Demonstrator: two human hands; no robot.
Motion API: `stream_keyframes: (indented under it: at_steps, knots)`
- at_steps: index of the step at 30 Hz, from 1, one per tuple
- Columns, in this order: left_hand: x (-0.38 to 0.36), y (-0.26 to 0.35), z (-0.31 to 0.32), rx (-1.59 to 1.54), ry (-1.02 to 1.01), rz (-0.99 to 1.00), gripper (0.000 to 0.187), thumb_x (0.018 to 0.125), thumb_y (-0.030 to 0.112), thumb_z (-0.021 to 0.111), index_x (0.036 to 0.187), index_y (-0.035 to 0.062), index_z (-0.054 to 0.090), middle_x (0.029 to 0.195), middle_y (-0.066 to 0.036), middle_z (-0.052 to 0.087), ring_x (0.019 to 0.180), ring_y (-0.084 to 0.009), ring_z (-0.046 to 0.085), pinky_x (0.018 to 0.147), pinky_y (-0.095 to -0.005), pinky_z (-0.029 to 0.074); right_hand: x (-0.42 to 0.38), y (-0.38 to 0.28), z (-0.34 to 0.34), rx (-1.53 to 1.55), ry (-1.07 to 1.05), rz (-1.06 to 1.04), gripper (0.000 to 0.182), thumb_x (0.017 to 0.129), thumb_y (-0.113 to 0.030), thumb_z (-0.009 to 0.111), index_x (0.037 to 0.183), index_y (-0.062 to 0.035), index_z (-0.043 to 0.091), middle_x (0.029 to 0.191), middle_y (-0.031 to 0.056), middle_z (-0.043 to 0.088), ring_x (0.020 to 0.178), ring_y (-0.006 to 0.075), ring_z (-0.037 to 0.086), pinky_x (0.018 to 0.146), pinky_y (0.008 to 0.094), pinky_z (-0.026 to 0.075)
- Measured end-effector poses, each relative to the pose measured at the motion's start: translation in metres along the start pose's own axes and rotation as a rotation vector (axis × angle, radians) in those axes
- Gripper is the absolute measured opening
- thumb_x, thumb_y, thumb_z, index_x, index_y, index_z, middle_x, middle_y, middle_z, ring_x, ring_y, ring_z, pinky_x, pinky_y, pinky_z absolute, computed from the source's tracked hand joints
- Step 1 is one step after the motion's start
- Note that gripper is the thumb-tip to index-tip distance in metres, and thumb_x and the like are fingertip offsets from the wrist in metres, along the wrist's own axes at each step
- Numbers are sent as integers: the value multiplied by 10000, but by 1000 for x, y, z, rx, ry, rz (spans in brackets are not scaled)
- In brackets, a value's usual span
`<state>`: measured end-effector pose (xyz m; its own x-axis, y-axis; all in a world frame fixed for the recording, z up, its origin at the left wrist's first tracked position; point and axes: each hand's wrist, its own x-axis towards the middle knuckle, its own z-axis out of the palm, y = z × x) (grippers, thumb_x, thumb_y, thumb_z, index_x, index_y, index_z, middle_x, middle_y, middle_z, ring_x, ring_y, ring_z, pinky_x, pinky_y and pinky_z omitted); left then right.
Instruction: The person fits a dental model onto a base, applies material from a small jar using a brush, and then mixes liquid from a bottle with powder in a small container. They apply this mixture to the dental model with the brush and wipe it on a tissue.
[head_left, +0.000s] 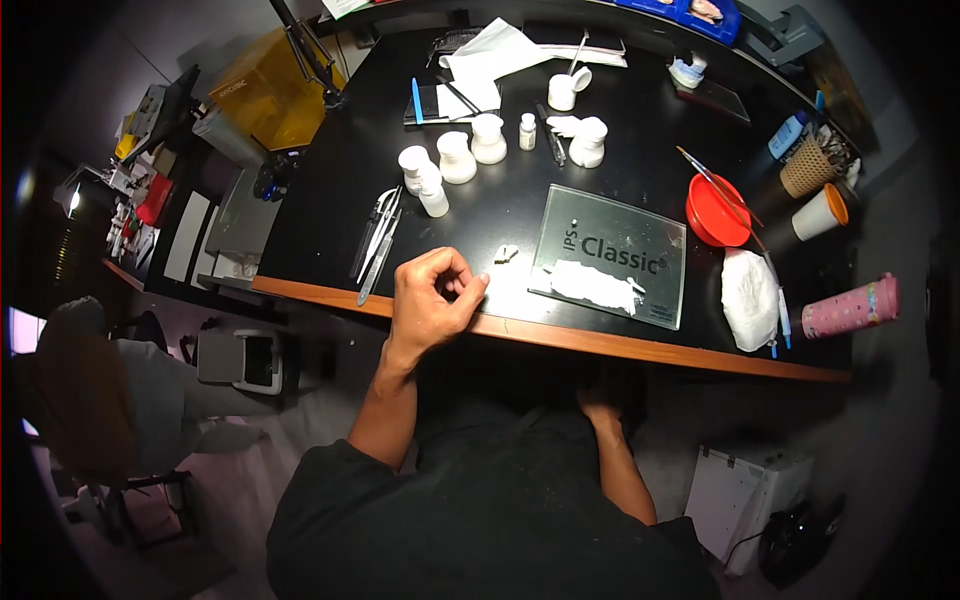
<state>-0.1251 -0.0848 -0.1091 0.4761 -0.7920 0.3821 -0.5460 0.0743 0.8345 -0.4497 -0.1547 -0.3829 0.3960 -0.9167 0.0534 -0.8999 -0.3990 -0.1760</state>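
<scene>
My left hand (435,295) rests at the front edge of the black desk (330,245), its fingers loosely curled in and the thumb pointing right. I see nothing held in it. Just right of the thumb lies a small cream piece with dark parts (507,254), too small to make out. A glass slab (640,230) marked "IPS Classic" is farther right, with a crumpled white tissue (590,285) on its near side. My right hand (600,390) is low, below the desk edge and in shadow; its fingers cannot be made out.
Left of my left hand lie tweezers and slim metal tools (377,235). Several white jars (456,158) and a dropper bottle (432,196) stand behind. At right are a red bowl (717,212) with brushes across it, a white cloth wad (750,300) and a pink cylinder (850,305).
</scene>
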Motion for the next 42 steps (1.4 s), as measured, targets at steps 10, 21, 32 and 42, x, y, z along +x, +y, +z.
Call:
stream_keyframes:
  at_steps: [10,21,32,42]
  knots:
    - [5,-1,11,19,-7,-48,158,868,56,829,830,5,684,745,34,602,697,-33,474,608,-205,385,25,20,-54,170,-510,-99,717,1008,-513,621,1511,-12,522,1551,307,496,1478,455,437,1219,505,362]
    - [74,25,24,314,-223,381,125,857,65,805,977,37,789,871,-105,702,822,-289,644,741,-400,534,41,-5,-156,443,-916,-154,538,1056,-477,559,1408,-83,657,1379,262,663,1339,417,593,1142,417,450]
    - [106,61,6,239,-235,439,219,867,168,839,1043,50,783,841,-82,730,708,-185,664,613,-323,528,60,-29,-315,853,-803,-754,178,991,-161,728,1042,8,752,932,159,745,849,318,734,747,387,567]
    - [207,30,-97,486,113,197,121,861,154,805,926,51,812,795,-67,770,675,-95,643,660,-283,528,168,-84,-358,571,-129,-808,81,884,-59,754,926,9,745,813,147,700,715,282,685,648,372,526]
